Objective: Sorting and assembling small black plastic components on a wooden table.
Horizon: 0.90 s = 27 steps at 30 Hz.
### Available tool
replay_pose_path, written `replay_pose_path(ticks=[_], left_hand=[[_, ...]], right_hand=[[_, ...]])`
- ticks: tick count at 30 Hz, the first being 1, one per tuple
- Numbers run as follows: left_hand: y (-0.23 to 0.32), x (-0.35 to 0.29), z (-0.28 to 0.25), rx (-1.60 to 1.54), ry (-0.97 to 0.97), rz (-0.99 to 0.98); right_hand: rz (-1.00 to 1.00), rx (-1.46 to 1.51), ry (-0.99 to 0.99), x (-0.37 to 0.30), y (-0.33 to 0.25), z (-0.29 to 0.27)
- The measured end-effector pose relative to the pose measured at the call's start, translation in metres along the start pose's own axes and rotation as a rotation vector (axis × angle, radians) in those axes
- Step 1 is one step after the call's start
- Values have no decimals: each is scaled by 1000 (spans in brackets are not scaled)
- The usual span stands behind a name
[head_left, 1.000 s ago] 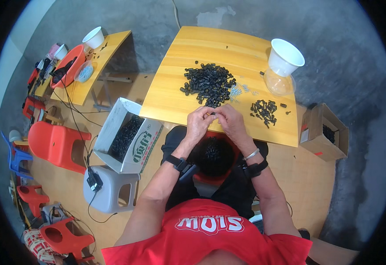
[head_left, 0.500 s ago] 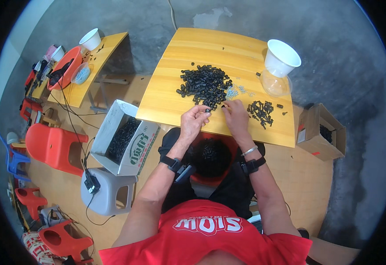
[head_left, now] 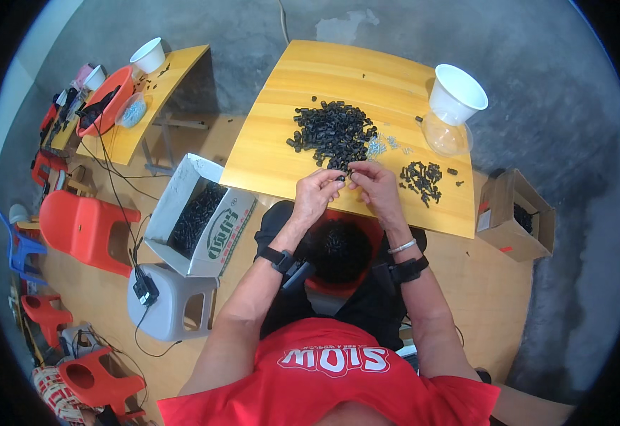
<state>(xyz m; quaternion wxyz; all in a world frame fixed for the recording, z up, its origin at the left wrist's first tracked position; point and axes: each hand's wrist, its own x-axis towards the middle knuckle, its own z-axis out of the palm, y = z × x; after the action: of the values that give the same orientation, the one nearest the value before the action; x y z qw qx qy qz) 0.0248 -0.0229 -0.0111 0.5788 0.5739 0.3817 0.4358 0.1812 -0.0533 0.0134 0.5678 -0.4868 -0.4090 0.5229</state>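
Observation:
My left hand (head_left: 315,193) pinches a small black plastic part (head_left: 340,178) between thumb and fingers at the near edge of the wooden table. Close beside it, my right hand (head_left: 374,183) is closed in a pinch too; what its fingertips hold is too small to make out. Just beyond the hands lies a heap of black cylindrical plastic parts (head_left: 332,131). Silvery screws (head_left: 377,146) are scattered at the heap's right side. Further right is a smaller pile of thin black pieces (head_left: 420,182).
A white tub (head_left: 457,94) and a clear plastic bowl (head_left: 446,135) stand at the table's right edge. On my lap a red basin (head_left: 363,226) holds dark parts. Open cartons of black parts flank the table: a white box (head_left: 234,231) left, a brown box (head_left: 514,241) right.
My right hand has moved left, bringing its fingertips up to the black part in my left hand. The left hand has barely shifted.

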Motion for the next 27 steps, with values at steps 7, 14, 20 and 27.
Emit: replay_pose_path(ticks=[7,14,20,27], left_hand=[[4,0,2,77,-25,64],[3,0,-2,-2,-47,-35],[2,2,-4,17,-67,27],[1,5,-9,-99,-136,-50]], right_hand=[[-93,23,33,1,11,5],[44,190,-95,-1,7,-4],[95,222,-136,1,7,-9],[132,253,-133,3,9,-6]])
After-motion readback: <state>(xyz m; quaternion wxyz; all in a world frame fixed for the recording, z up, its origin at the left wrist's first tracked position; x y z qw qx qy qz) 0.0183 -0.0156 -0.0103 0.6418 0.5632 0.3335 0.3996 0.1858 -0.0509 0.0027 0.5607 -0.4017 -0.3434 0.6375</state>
